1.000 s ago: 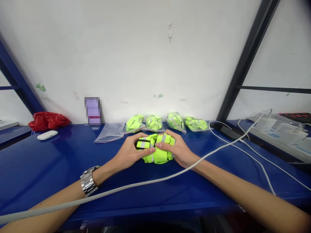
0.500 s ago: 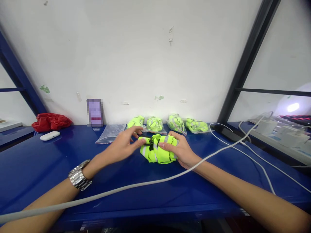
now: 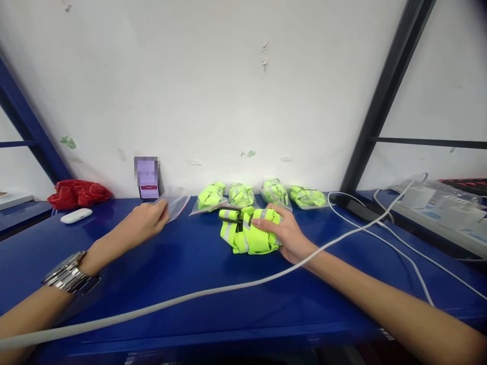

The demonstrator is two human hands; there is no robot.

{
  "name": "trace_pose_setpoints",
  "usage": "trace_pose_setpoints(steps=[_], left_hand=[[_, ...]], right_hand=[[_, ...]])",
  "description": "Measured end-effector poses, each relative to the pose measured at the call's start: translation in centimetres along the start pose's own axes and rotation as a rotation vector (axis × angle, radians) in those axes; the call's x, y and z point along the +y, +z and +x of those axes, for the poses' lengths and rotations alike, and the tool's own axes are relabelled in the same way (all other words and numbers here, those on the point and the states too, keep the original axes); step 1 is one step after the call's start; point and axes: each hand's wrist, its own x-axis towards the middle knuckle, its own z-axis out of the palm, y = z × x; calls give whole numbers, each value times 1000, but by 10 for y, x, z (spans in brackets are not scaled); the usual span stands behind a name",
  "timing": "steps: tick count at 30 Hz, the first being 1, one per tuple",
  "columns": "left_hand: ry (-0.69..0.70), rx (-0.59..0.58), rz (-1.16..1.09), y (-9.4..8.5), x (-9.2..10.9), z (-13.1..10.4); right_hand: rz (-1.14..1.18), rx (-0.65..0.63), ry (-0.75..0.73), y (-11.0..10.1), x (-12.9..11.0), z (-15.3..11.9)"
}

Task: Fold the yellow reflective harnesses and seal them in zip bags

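My right hand (image 3: 287, 232) grips a bundled neon-yellow reflective vest (image 3: 251, 233) with grey stripes and a black strap around its left part. The thumb lies across the front, while the other fingers are hidden behind the bundle. Farther left, my left hand (image 3: 149, 221) is closed on a clear plastic zip bag (image 3: 175, 202), lifted off the table. Behind the vest, several similar yellow bundles in clear bags, among them one at the left (image 3: 212, 196) and one at the right (image 3: 307, 196), lie along the wall.
A white cable (image 3: 213, 290) runs across the foreground in front of both forearms. On the blue table (image 3: 182, 304) are a red plastic bundle (image 3: 78, 193), a white case (image 3: 76, 216) and an upright phone (image 3: 149, 191). Chargers (image 3: 418, 196) and a black device (image 3: 355, 207) sit at the right.
My left hand has moved left, away from the vest, and has taken hold of the clear bag and raised it. My right hand keeps the vest in nearly the same place.
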Motion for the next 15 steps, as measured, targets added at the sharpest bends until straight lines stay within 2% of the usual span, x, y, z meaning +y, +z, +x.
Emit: trace_pose_setpoints(steps=[3,8,11,15], left_hand=[[63,50,130,-14,37,-6],[143,-30,189,-24,97,-18],[140,-53,193,-30,118,-22],[208,-76,195,-37,127,-27]], right_hand=[[49,-4,34,1,-4,-1],[56,-56,107,3,-8,-4],[4,-28,160,2,-6,-2],[-42,5,222,-1,-4,3]])
